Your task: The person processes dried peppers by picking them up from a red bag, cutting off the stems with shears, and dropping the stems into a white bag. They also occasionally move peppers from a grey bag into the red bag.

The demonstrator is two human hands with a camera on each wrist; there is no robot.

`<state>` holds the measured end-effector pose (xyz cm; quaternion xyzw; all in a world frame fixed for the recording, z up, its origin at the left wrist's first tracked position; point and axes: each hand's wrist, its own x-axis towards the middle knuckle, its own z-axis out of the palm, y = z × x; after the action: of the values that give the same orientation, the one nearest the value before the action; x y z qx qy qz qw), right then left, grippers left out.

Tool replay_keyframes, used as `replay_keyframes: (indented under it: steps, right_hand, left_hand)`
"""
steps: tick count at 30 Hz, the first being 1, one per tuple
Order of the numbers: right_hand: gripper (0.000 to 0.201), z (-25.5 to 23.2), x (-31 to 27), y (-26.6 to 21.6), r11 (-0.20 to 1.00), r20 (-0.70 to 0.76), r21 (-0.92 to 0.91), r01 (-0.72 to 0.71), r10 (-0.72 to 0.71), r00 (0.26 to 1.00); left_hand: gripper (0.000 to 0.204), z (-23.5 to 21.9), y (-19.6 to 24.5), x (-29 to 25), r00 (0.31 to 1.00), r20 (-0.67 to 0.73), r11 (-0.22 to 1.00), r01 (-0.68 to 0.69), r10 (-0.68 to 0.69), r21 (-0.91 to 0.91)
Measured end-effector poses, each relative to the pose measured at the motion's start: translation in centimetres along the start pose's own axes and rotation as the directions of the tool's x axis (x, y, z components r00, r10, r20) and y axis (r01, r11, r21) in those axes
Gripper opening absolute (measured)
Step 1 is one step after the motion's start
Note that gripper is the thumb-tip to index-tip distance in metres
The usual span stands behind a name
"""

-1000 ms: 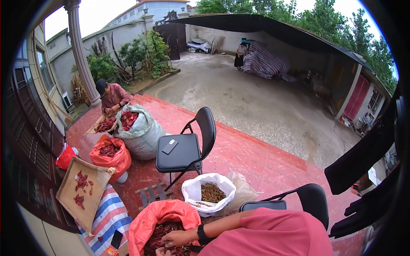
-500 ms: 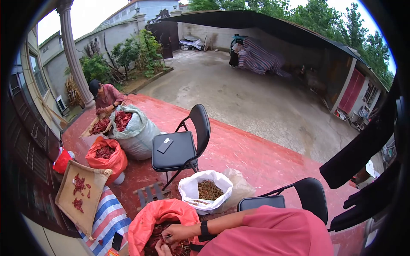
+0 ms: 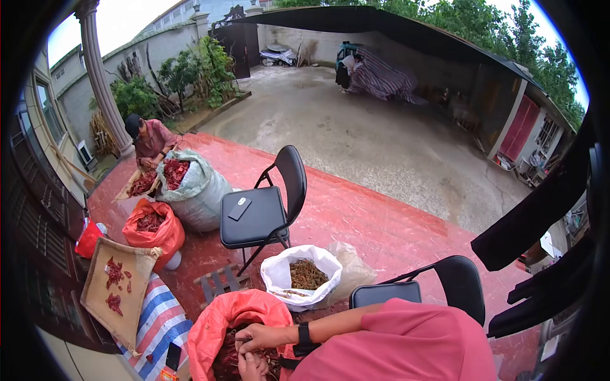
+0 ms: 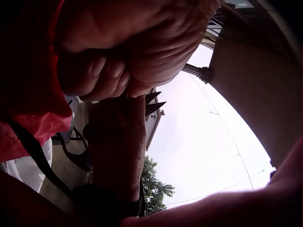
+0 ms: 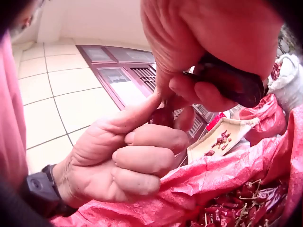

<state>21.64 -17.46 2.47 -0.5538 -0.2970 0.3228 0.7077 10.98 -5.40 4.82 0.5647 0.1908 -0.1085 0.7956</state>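
Over the open red bag (image 3: 202,333) of dried red chilies (image 3: 224,363), both hands meet. My right hand (image 3: 259,336) is curled round scissors, whose dark handle (image 5: 232,84) shows in the right wrist view; two pointed blades (image 4: 155,108) stick out in the left wrist view. Just below it, my left hand (image 3: 252,366) pinches a red chili (image 5: 162,116) between thumb and forefinger, its other fingers folded. The fingertips of the two hands are close together; whether the blades touch the chili is hidden.
A white bag (image 3: 277,274) of brown stems stands beyond the red bag, near a black chair (image 3: 254,216). Left are a woven tray (image 3: 121,305) with chilies, a red sack (image 3: 168,232) and a pale sack (image 3: 206,203). Another person (image 3: 152,140) works behind them.
The head view has shifted slightly. My hands have risen a little in the bag's mouth and remain close together. The distant person has moved to the striped cover and bends beside it.
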Motion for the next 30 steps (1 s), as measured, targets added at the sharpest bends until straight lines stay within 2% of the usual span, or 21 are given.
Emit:
replay_keyframes:
  steps: [2,4,5,6,9,10,13,14,15,16,17,19,20,22,23,24,25,26,27,29,30]
  right_hand:
    - [0.006,0.2,-0.4,-0.8,0.967,0.005,-0.186,0.173,-0.175,0.985]
    - [0.007,0.7,-1.2,-2.3,0.758,0.049,-0.589,0.280,-0.312,0.949]
    - [0.007,0.8,-1.5,-2.9,0.586,0.094,-0.749,0.310,-0.369,0.925]
    - [0.012,0.5,-1.2,-1.8,0.600,0.053,-0.766,0.231,-0.298,0.953]
    - [0.015,0.5,-0.7,-0.4,0.808,-0.154,-0.576,0.123,-0.255,0.955]
    - [0.015,0.4,-0.5,0.3,0.801,-0.180,-0.590,0.108,-0.260,0.948]
    - [0.014,0.5,0.1,0.8,0.964,-0.395,-0.251,0.087,-0.184,0.900]
    - [0.016,-0.9,1.3,2.9,0.989,-0.429,-0.143,0.043,-0.101,0.898]
    - [0.016,-2.5,2.1,3.9,0.996,-0.454,0.081,-0.022,0.056,0.889]
    - [0.017,-3.3,1.6,2.3,0.965,-0.398,0.226,-0.134,0.217,0.891]
    - [0.018,-3.8,1.2,0.2,0.900,-0.319,0.359,-0.245,0.366,0.874]
    - [0.018,-3.6,0.9,-2.3,0.945,-0.355,0.295,-0.141,0.246,0.902]
    - [0.018,-4.0,0.6,-2.2,0.982,-0.417,0.167,-0.083,0.147,0.897]
    - [0.019,-5.5,0.0,-0.7,0.980,-0.532,-0.199,0.003,-0.111,0.839]
    - [0.021,-6.0,-0.5,-1.0,0.906,-0.549,-0.422,0.024,-0.276,0.789]
    - [0.019,-6.6,-1.6,-1.5,0.943,-0.609,-0.314,-0.111,-0.110,0.786]
    - [0.016,-7.8,-2.7,-1.3,0.843,-0.602,-0.515,-0.157,-0.225,0.766]
    - [0.016,-9.5,-3.6,0.3,0.771,-0.603,-0.608,-0.190,-0.292,0.743]
    - [0.019,-10.5,-4.6,0.3,0.749,-0.655,-0.595,-0.291,-0.242,0.716]
    - [0.020,-13.4,-6.2,3.5,0.600,-0.764,-0.601,-0.529,-0.235,0.601]
    - [0.020,-13.7,-6.7,3.6,0.617,-0.793,-0.553,-0.560,-0.181,0.582]
  left_hand:
    - [0.022,-0.4,-0.6,0.5,0.999,0.039,0.999,0.035,-0.034,-0.026]
    - [0.022,-1.0,-1.5,1.1,0.994,0.081,0.994,0.080,-0.074,-0.068]
    - [0.021,-1.3,-1.9,1.5,0.990,0.111,0.990,0.099,-0.089,-0.095]
    - [0.021,-1.8,-2.3,1.9,0.985,0.141,0.984,0.121,-0.103,-0.127]
    - [0.022,-3.1,-3.6,3.2,0.967,0.231,0.964,0.155,-0.104,-0.217]
    - [0.022,-3.0,-3.9,3.5,0.966,0.244,0.964,0.145,-0.088,-0.223]
    - [0.031,0.3,-2.1,2.8,0.990,0.136,0.999,-0.038,0.036,0.011]
    - [0.029,0.6,-2.6,2.8,0.977,0.214,0.983,-0.046,0.006,0.180]
    - [0.028,1.0,-3.0,2.7,0.958,0.286,0.937,-0.067,-0.036,0.342]
    - [0.031,1.8,-2.5,2.2,0.919,0.392,0.934,-0.119,-0.025,0.338]
    - [0.032,1.5,-2.4,2.3,0.945,0.328,0.938,-0.118,0.006,0.325]
    - [0.035,0.7,-2.0,2.7,0.979,0.195,0.947,-0.120,0.063,0.296]
    - [0.040,0.3,-1.0,2.2,0.978,0.203,0.970,-0.096,0.050,0.222]
    - [0.031,0.3,1.2,0.8,0.995,0.089,0.961,-0.062,0.039,0.270]
    - [0.021,0.9,2.8,-0.1,0.999,0.012,0.957,-0.042,0.041,0.287]
    - [0.022,0.7,2.6,-0.2,0.996,-0.009,0.943,-0.077,0.084,0.325]
    - [0.023,0.2,2.1,-0.3,0.991,-0.027,0.926,-0.112,0.131,0.361]
    - [0.025,-0.3,1.6,-0.2,0.983,-0.046,0.906,-0.148,0.180,0.397]
    - [0.025,-0.9,0.7,-0.1,0.979,-0.031,0.888,-0.170,0.203,0.428]
    - [0.024,-1.8,-0.9,0.1,0.972,-0.002,0.847,-0.205,0.236,0.491]
    - [0.027,-1.6,-0.9,-0.2,0.988,-0.027,0.877,-0.121,0.151,0.466]
